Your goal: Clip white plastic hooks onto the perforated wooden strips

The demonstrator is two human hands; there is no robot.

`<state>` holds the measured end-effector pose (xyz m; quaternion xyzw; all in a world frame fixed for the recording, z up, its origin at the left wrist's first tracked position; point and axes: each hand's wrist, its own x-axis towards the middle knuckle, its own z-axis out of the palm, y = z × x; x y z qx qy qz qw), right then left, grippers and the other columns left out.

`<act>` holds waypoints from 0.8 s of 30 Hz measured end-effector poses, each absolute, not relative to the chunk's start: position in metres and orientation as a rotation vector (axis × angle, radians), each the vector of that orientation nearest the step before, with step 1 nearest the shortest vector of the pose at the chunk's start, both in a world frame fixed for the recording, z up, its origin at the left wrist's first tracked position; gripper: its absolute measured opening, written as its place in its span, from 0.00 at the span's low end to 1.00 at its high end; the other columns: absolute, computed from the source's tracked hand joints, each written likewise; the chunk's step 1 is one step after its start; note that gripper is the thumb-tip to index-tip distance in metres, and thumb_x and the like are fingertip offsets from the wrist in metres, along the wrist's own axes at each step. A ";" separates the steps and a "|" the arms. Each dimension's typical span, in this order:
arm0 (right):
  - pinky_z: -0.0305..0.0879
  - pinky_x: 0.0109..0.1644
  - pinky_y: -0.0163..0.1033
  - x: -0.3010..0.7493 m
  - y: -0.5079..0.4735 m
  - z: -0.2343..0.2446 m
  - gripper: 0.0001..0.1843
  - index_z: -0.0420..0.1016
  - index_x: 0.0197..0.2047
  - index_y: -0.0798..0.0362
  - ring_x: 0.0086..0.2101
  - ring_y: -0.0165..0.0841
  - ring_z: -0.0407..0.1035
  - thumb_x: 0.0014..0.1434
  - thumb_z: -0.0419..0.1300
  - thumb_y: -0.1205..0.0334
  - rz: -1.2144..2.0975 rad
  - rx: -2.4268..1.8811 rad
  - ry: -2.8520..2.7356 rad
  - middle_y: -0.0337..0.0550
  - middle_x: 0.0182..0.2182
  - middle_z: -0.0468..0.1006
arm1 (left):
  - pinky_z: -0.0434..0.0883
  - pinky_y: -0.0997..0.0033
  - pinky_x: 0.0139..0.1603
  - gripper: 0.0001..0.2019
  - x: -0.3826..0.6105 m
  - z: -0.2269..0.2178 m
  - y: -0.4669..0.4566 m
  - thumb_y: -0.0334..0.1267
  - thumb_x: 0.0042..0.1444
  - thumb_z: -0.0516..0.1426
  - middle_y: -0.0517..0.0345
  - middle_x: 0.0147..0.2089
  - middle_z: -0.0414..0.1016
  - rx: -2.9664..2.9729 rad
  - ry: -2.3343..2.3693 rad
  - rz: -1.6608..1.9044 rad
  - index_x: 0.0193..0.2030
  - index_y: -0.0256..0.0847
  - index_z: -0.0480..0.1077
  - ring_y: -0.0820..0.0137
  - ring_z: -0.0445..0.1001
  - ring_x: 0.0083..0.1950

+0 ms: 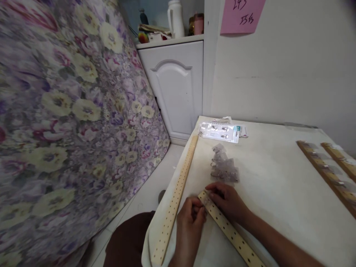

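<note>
A pale wooden strip with rows of holes [232, 235] lies slantwise in front of me, its far end between my hands. My right hand [229, 202] grips the strip's right edge near that end, with fingers bent over it. At the left edge my left hand [190, 218] is closed, its fingertips pressed together against the strip; what they pinch is too small to make out. A small clear piece [207, 201] sits on the strip by those fingertips. Just beyond my hands lies a pile of small clear plastic packets [224, 167] with metal bits in them.
A second perforated strip [178, 189] lies along the table's left edge. Blister packs with metal clips [218, 131] lie at the back. Brown strips carrying packaged pieces [325, 170] are at the right. A floral curtain [83, 111] hangs left; a white cabinet [175, 89] stands behind.
</note>
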<state>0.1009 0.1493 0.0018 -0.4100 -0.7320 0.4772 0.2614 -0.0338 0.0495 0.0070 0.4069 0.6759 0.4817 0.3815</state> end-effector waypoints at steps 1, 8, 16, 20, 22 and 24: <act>0.66 0.39 0.40 0.101 0.149 0.002 0.13 0.76 0.42 0.54 0.33 0.35 0.71 0.53 0.56 0.67 1.291 -1.125 -1.971 0.43 0.32 0.78 | 0.65 0.76 0.29 0.02 -0.034 0.007 0.050 0.36 0.55 0.54 0.65 0.26 0.68 1.033 1.702 1.231 0.35 0.42 0.65 0.73 0.68 0.27; 0.66 0.38 0.40 0.101 0.150 0.000 0.12 0.75 0.42 0.53 0.33 0.35 0.72 0.54 0.55 0.66 1.254 -1.130 -1.973 0.42 0.33 0.79 | 0.69 0.72 0.36 0.04 -0.037 0.014 0.039 0.37 0.57 0.55 0.61 0.32 0.70 1.225 1.928 1.217 0.38 0.42 0.68 0.71 0.70 0.33; 0.65 0.36 0.38 0.100 0.148 -0.004 0.12 0.75 0.41 0.54 0.31 0.34 0.70 0.55 0.55 0.65 1.211 -1.113 -1.961 0.42 0.30 0.77 | 0.70 0.65 0.51 0.19 -0.033 0.007 0.010 0.31 0.62 0.48 0.48 0.49 0.69 1.792 1.761 1.040 0.59 0.44 0.62 0.66 0.69 0.50; 0.65 0.36 0.38 0.100 0.148 -0.004 0.12 0.75 0.41 0.53 0.31 0.33 0.70 0.55 0.55 0.66 1.212 -1.092 -1.960 0.41 0.30 0.77 | 0.71 0.60 0.50 0.25 -0.031 -0.005 0.009 0.29 0.60 0.47 0.46 0.49 0.68 1.865 1.790 0.988 0.64 0.44 0.57 0.63 0.69 0.50; 0.65 0.36 0.38 0.100 0.148 -0.004 0.12 0.75 0.42 0.53 0.31 0.33 0.70 0.54 0.55 0.66 1.219 -1.085 -1.958 0.41 0.30 0.77 | 0.72 0.59 0.48 0.26 -0.031 -0.010 0.011 0.28 0.59 0.47 0.46 0.47 0.69 1.885 1.807 0.977 0.64 0.44 0.58 0.62 0.69 0.48; 0.65 0.36 0.38 0.100 0.148 -0.005 0.13 0.75 0.42 0.53 0.31 0.33 0.70 0.54 0.54 0.66 1.227 -1.087 -1.951 0.41 0.31 0.78 | 0.73 0.58 0.46 0.26 -0.031 -0.014 0.012 0.27 0.57 0.46 0.46 0.46 0.69 1.896 1.836 0.977 0.63 0.44 0.60 0.62 0.69 0.47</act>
